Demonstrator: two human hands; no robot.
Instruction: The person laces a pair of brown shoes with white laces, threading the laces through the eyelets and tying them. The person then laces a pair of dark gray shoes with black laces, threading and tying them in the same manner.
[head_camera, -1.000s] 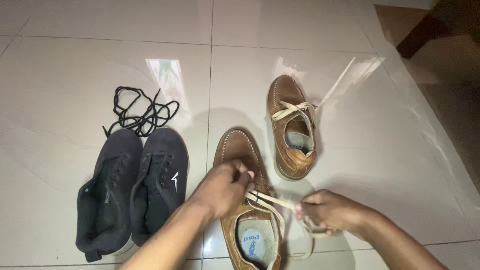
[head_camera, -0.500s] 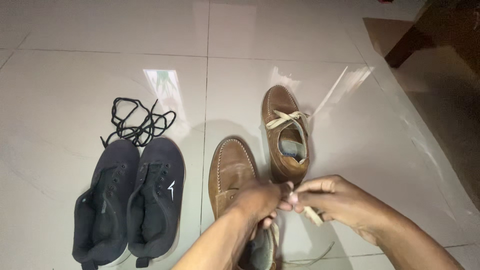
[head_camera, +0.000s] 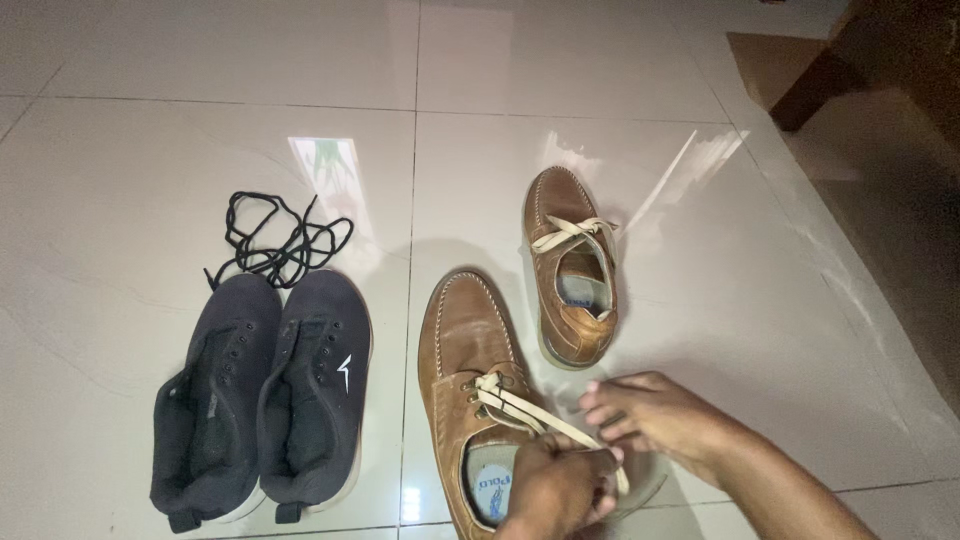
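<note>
1. Hands have dropped toward the near edge of the floor since half a second ago, when they met above the near brown shoe (head_camera: 478, 390); they now sit low, beside and over its heel opening.
2. Left hand (head_camera: 560, 490) is closed in a fist around the cream lace (head_camera: 520, 405), its grip pinching the lace ends over the insole, with the lace stretched taut from the eyelets back to the fingers.
3. Right hand (head_camera: 655, 420) lies just to the right of the shoe with fingers curled loosely; whether it pinches a lace end I cannot tell (the fingertips point toward the left hand and hide whatever is between them).
4. Lace now crosses the top eyelets in a small flat crossing near the tongue, whereas a second ago it ran off to the right as a slack loop, so the lacing on this shoe looks drawn up snug but not tied.
5. Second brown shoe (head_camera: 572, 265) stands farther out on the floor, toe pointing away, its own cream lace crossed at the top and untouched.
6. Pair of dark sneakers (head_camera: 262, 395) sits at the left with no laces in, and the loose black laces (head_camera: 282, 238) lie in a tangle just beyond their toes (unchanged across the frames).
</note>
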